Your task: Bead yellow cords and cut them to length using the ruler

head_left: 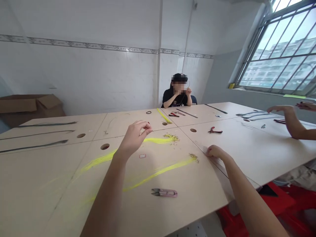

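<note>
My left hand (pixel 134 136) is raised over the table with thumb and fingertips pinched together; what they hold is too small to make out. Beneath it, a bundle of yellow strands (pixel 158 140) ends in a cluster of small gold-coloured pieces (pixel 172 137). Nearer to me, a second yellow bundle (pixel 163 170) leads to another gold cluster (pixel 194 158). My right hand (pixel 216 152) is to the right of that cluster, low by the table seam, its fingers curled in and their tips hidden. Thread snips (pixel 164 193) with a pink handle lie in front. A small red-edged label (pixel 142 156) rests between the bundles.
Red-handled pliers (pixel 215 130) lie beyond my right hand. Round holes (pixel 105 146) pierce the tabletop. Dark strands (pixel 37 145) lie at left. A person (pixel 177 93) sits opposite; another person's arm (pixel 293 121) reaches in at right. Red stools (pixel 278 200) stand below.
</note>
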Demonstrator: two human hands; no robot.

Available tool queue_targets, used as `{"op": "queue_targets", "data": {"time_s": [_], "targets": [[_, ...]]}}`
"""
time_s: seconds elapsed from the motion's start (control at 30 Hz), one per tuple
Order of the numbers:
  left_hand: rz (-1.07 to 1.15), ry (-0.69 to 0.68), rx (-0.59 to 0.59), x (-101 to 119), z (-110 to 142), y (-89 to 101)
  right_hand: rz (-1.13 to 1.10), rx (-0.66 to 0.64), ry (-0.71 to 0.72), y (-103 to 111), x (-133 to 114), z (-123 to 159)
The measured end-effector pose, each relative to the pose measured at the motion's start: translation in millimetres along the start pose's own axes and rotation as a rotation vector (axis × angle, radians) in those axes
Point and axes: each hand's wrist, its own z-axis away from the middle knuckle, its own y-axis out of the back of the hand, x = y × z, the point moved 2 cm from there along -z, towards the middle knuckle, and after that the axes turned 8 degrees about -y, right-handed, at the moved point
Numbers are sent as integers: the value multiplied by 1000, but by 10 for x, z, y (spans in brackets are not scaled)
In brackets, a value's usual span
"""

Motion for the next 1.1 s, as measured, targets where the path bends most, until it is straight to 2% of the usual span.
{"op": "queue_targets", "data": {"time_s": [0.07,0.17,0.27,0.37,0.43,0.53,0.63,0.77,0.97,1.1], "targets": [[9,20,2,-24,15,8,-10,-11,-47,57,-47,1],[20,43,5,-55,36,26,-80,101,-103,240,-235,51],[30,47,14,-81,47,49,-175,156,-1,486,-606,207],[26,43,27,-98,53,76,-276,68,200,710,-1082,475],[28,44,27,-101,59,93,-382,-44,431,813,-1405,685],[45,55,15,-96,72,124,-410,-254,642,842,-1780,937],[58,82,1,-91,86,158,-322,-356,751,780,-2008,1046],[56,107,-14,-97,95,190,-257,-332,815,769,-2151,1038],[43,148,-13,-145,90,212,-421,-72,800,987,-2121,1029],[47,131,-24,-161,75,190,-341,-78,765,949,-2027,1016]]}}
